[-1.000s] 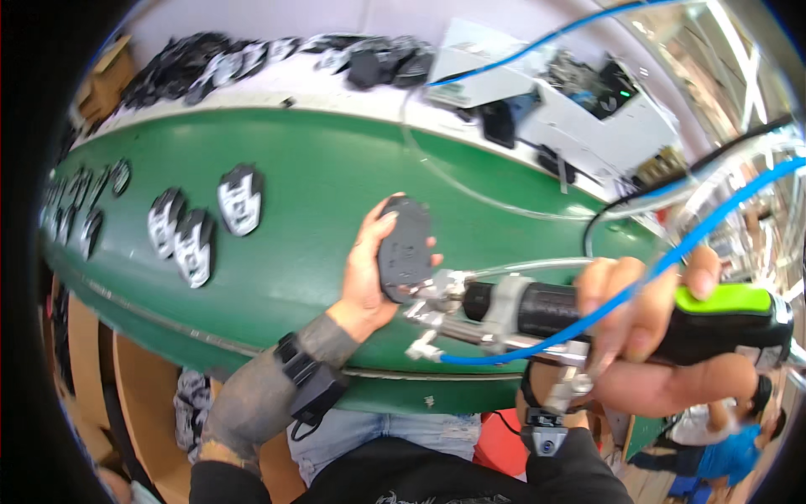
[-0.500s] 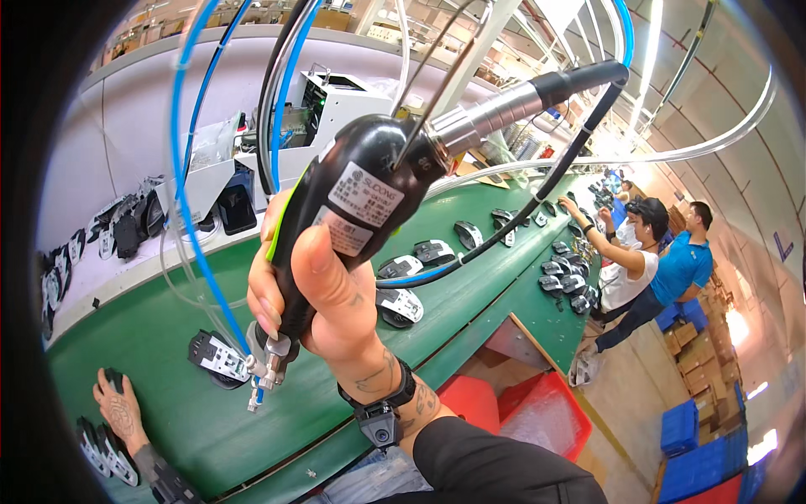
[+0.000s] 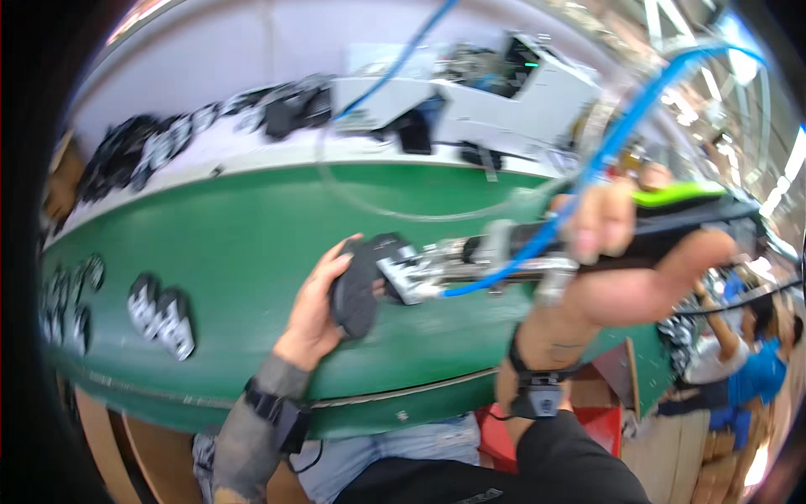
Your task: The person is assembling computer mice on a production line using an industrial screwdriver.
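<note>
In the head view, the left hand (image 3: 312, 307) is closed around a dark oval shell (image 3: 355, 294) above the green table (image 3: 252, 235); its fingers pass behind the shell, so their hold on the far side is mostly hidden. Just beside the shell's right edge is a black-and-silver part (image 3: 399, 273); whether it touches the shell, or rests on the table, cannot be told. The right hand (image 3: 621, 290) is wrapped around a black powered driver (image 3: 667, 237) with a bright green top, pointing left. Its metal nozzle (image 3: 438, 267) overlaps the part's right side, and blur hides the very tip, so contact is unclear. A blue hose (image 3: 621, 139) crosses before the right fingers, covering some of them. Behind the right wrist, a red bin (image 3: 603, 428) is partly blocked. Small dark pieces (image 3: 59, 294) at the far left fade into the rim, while co-workers (image 3: 743, 370) at the right are smeared.
</note>
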### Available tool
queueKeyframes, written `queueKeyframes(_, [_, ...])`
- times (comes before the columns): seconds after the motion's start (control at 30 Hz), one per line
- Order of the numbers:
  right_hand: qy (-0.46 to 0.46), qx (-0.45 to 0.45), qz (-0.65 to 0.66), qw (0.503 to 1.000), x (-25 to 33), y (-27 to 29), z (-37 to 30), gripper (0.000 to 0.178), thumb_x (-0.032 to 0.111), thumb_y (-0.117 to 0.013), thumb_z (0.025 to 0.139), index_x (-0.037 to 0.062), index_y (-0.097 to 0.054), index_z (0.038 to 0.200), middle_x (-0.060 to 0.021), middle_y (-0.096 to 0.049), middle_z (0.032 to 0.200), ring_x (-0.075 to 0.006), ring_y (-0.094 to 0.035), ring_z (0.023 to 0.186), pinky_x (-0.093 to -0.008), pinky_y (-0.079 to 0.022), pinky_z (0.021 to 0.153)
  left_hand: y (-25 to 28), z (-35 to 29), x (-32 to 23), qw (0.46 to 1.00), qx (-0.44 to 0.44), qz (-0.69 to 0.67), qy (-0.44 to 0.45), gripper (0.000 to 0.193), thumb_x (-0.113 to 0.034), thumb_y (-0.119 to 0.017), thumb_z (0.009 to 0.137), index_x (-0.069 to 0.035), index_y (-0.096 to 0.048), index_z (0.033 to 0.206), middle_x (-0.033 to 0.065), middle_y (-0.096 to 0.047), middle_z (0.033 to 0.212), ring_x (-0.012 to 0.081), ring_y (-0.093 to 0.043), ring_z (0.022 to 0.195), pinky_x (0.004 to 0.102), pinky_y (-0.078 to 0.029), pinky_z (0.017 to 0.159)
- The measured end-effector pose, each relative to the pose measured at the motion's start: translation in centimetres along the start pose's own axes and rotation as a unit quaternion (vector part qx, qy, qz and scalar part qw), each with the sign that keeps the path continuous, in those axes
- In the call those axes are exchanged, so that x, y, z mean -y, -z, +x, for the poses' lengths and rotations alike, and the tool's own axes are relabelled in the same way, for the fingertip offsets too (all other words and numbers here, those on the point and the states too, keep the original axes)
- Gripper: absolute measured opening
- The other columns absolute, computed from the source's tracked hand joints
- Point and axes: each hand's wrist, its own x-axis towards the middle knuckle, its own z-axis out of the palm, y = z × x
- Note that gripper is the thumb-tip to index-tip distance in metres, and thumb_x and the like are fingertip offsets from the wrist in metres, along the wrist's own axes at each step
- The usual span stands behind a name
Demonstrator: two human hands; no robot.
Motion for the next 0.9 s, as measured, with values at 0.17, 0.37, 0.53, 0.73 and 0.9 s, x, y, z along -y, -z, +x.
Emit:
queueKeyframes(0.17, [-0.029, 0.082, 0.048, 0.995, -2.1, -0.4, -0.6, 0.063, 0.063, -0.046, 0.083, 0.0041, -0.045, 0.107, -0.003, -0.046, 0.067, -0.0134, -0.043, 0.053, -0.031, -0.041, 0.062, 0.3, -1.6, -0.8, 0.989, 0.031, -0.142, 0.002, 0.048, -0.03, -0.046, 0.089, -0.009, -0.035, 0.131, 0.0136, -0.049, 0.109, 0.0265, -0.058, 0.087, 0.0442, -0.053, 0.076])
queueKeyframes(0.37, [-0.023, 0.046, 0.027, 0.998, -2.8, -1.2, -0.8, 0.065, 0.063, -0.048, 0.082, 0.0031, -0.045, 0.108, -0.0033, -0.046, 0.067, -0.013, -0.043, 0.054, -0.0265, -0.037, 0.058, 0.8, -1.8, -0.9, 0.99, 0.042, -0.133, -0.01, 0.048, -0.029, -0.044, 0.09, -0.009, -0.033, 0.133, 0.0141, -0.047, 0.113, 0.026, -0.058, 0.088, 0.0453, -0.053, 0.078])
queueKeyframes(0.53, [-0.015, 0.053, 0.019, 0.998, -2.5, -1.0, -0.7, 0.066, 0.064, -0.048, 0.082, 0.003, -0.045, 0.107, -0.0031, -0.046, 0.066, -0.0128, -0.043, 0.053, -0.0267, -0.037, 0.056, 0.7, -1.8, -0.8, 0.99, 0.059, -0.131, -0.014, 0.05, -0.028, -0.044, 0.09, -0.009, -0.031, 0.134, 0.0161, -0.046, 0.119, 0.0263, -0.058, 0.089, 0.0454, -0.053, 0.078])
queueKeyframes(0.73, [-0.004, 0.036, -0.007, 0.999, -3.0, -1.9, -0.9, 0.065, 0.065, -0.047, 0.081, 0.0045, -0.045, 0.105, -0.0032, -0.047, 0.066, -0.0124, -0.043, 0.053, -0.0256, -0.036, 0.055, 0.6, -2.0, -0.6, 0.988, 0.055, -0.142, -0.014, 0.05, -0.027, -0.044, 0.09, -0.009, -0.031, 0.135, 0.0162, -0.047, 0.119, 0.026, -0.058, 0.089, 0.0451, -0.052, 0.079])
queueKeyframes(0.9, [-0.012, 0.057, 0.021, 0.998, -2.9, -1.6, -0.8, 0.064, 0.064, -0.047, 0.082, 0.0041, -0.047, 0.105, -0.0029, -0.047, 0.066, -0.0123, -0.043, 0.052, -0.0248, -0.035, 0.054, 0.8, -1.9, -0.8, 0.991, 0.045, -0.124, -0.013, 0.047, -0.028, -0.046, 0.089, -0.009, -0.035, 0.131, 0.0137, -0.05, 0.112, 0.0246, -0.059, 0.086, 0.0437, -0.053, 0.077])
